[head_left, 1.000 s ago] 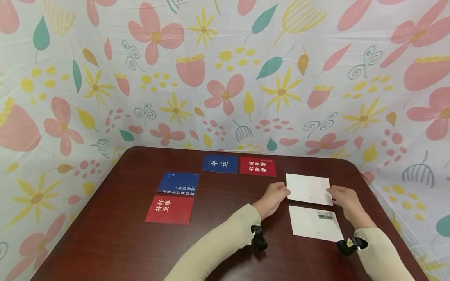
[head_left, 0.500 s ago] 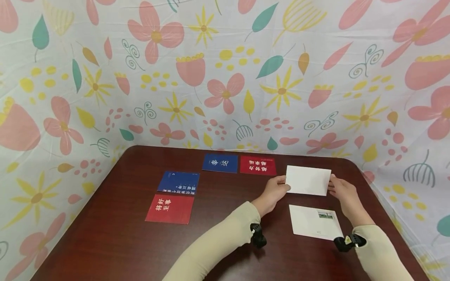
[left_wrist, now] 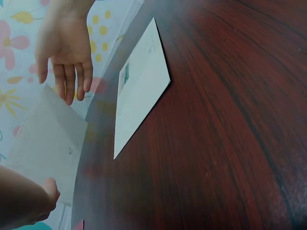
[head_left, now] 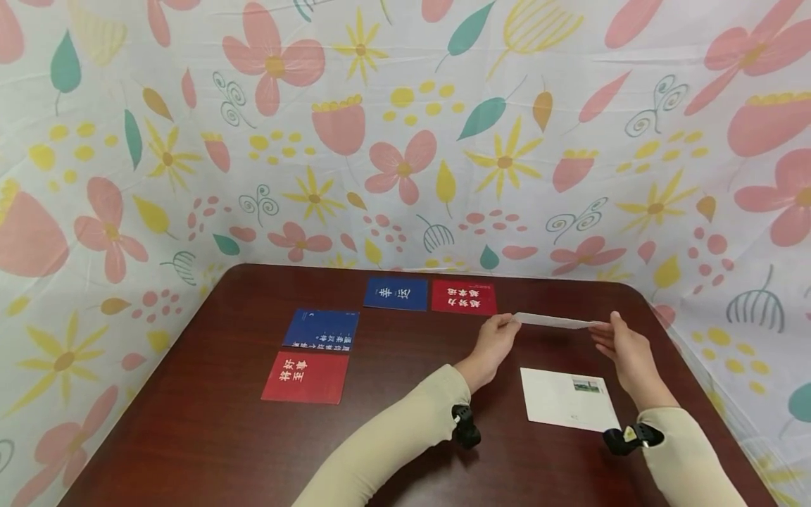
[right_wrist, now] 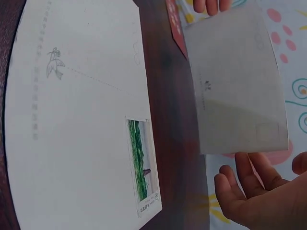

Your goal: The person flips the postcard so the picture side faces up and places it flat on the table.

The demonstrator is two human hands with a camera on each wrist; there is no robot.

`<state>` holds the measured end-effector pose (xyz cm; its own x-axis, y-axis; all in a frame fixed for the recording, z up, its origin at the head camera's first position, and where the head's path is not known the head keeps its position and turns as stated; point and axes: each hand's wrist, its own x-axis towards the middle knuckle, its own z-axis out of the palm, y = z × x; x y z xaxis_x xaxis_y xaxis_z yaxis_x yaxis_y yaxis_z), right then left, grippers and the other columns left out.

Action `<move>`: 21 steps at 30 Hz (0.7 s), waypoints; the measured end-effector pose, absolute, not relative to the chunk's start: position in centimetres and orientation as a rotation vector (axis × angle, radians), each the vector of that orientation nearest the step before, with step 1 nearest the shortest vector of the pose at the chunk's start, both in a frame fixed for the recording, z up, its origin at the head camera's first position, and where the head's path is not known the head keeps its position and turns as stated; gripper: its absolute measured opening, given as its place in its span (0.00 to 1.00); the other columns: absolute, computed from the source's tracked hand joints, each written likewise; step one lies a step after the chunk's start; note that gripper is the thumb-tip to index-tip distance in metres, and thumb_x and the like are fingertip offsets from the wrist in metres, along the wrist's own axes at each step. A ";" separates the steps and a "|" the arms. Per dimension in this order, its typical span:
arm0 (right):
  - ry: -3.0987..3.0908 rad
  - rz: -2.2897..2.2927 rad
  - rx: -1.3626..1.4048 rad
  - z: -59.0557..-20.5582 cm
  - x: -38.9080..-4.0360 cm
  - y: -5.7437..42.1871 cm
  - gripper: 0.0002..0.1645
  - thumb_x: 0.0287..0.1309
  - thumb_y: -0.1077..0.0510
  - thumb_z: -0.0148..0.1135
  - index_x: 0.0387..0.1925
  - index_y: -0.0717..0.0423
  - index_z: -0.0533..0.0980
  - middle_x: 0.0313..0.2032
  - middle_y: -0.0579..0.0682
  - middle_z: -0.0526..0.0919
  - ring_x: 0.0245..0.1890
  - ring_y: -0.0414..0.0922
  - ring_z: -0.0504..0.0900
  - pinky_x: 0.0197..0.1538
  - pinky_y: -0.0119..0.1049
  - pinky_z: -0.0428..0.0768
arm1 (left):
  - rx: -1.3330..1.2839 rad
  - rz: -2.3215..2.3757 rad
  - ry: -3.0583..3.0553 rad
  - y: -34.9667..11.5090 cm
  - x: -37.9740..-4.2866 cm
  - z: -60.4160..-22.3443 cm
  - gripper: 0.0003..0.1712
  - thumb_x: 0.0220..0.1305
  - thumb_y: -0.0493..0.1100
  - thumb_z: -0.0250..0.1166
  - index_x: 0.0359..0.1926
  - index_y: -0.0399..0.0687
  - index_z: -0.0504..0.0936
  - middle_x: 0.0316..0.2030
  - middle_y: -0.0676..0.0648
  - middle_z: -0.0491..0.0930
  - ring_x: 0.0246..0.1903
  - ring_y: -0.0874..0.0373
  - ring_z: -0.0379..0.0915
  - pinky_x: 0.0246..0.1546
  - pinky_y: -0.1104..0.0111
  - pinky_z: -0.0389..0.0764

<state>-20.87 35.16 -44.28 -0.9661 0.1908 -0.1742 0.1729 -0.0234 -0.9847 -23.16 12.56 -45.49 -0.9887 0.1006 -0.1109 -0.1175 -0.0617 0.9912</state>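
Observation:
A white postcard (head_left: 557, 321) is raised over the table's right side, tilted so the head view sees it almost edge-on. My left hand (head_left: 491, 346) pinches its left end, the thumb (left_wrist: 53, 192) lying on the card face in the left wrist view. At the other end is my right hand (head_left: 627, 355), fingers extended with their tips right at the card's edge and the thumb held away from them. The right wrist view shows the side with faint print and a stamp box. Nearer me lies a second white postcard (head_left: 567, 401) with a small green landscape picture (right_wrist: 139, 163).
On the dark wooden table (head_left: 412, 394), a blue card (head_left: 395, 294) and a red card (head_left: 464, 298) lie at the back. Another blue card (head_left: 322, 329) and red card (head_left: 306, 379) lie to the left. A flowered cloth (head_left: 405, 169) hangs behind the table.
Both hands have lifted the far postcard off the table and tipped it from face-up to nearly edge-on. The right hand's fingers have straightened from their grip. The other cards stay put.

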 end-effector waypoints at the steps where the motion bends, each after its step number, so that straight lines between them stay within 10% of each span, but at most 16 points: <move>1: -2.168 2.218 -0.405 -44.2 -20.8 35.2 0.24 0.70 0.40 0.43 0.35 0.46 0.81 0.30 0.31 0.82 0.33 0.28 0.79 0.38 0.21 0.78 | -0.028 2.205 2.043 12.5 -23.2 -45.5 0.18 0.67 0.43 0.60 0.52 0.37 0.79 0.48 0.44 0.79 0.52 0.50 0.75 0.55 0.58 0.74; 16: -2.175 2.148 -0.344 -44.7 -20.8 35.2 0.10 0.65 0.54 0.59 0.31 0.42 0.84 0.30 0.31 0.83 0.33 0.28 0.81 0.38 0.23 0.80 | -0.190 2.255 2.082 12.1 -23.4 -46.4 0.08 0.60 0.40 0.68 0.36 0.39 0.82 0.32 0.50 0.79 0.34 0.59 0.75 0.40 0.64 0.78; 21: -2.272 2.047 -0.329 -44.9 -21.1 35.0 0.12 0.63 0.58 0.61 0.47 0.56 0.82 0.32 0.29 0.80 0.33 0.26 0.79 0.38 0.22 0.79 | -0.210 2.269 2.054 12.1 -23.7 -46.5 0.09 0.54 0.30 0.66 0.39 0.35 0.82 0.32 0.48 0.79 0.32 0.59 0.77 0.37 0.66 0.80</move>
